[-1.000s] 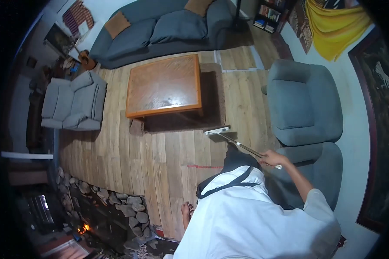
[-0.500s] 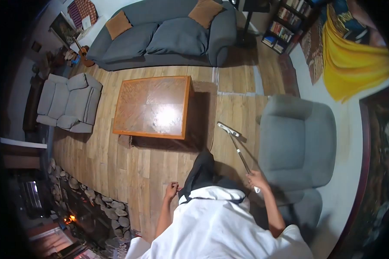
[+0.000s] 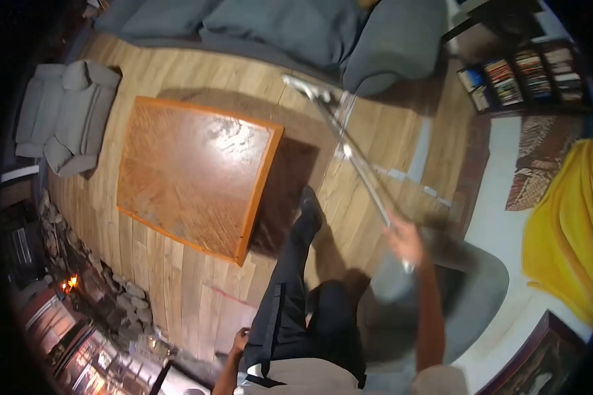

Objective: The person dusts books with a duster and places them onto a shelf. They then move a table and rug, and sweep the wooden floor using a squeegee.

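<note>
My right hand (image 3: pixel 405 240) is closed around the upper part of a long-handled flat mop (image 3: pixel 369 181), close to the white end of its pole. The pole slants forward to a narrow white head (image 3: pixel 306 87), which is near the floor in front of the sofa; whether it touches the floor I cannot tell. My left hand (image 3: pixel 241 340) hangs beside my left thigh, its fingers loosely curled with nothing seen in them. One dark-shod foot (image 3: pixel 310 201) is stretched forward beside the table.
A low wooden coffee table (image 3: pixel 191 174) stands ahead on the left. The grey sofa (image 3: pixel 263 29) lies beyond, a grey armchair (image 3: pixel 468 289) on my right, another armchair (image 3: pixel 66 115) far left. A bookshelf (image 3: pixel 520 79) and yellow cloth (image 3: pixel 566 224) are right; stones (image 3: pixel 128 303) edge the fireplace.
I have moved forward past the near side of the right armchair. The mop head has swung forward and left, from beside the armchair to near the sofa. My right hand still grips the pole.
</note>
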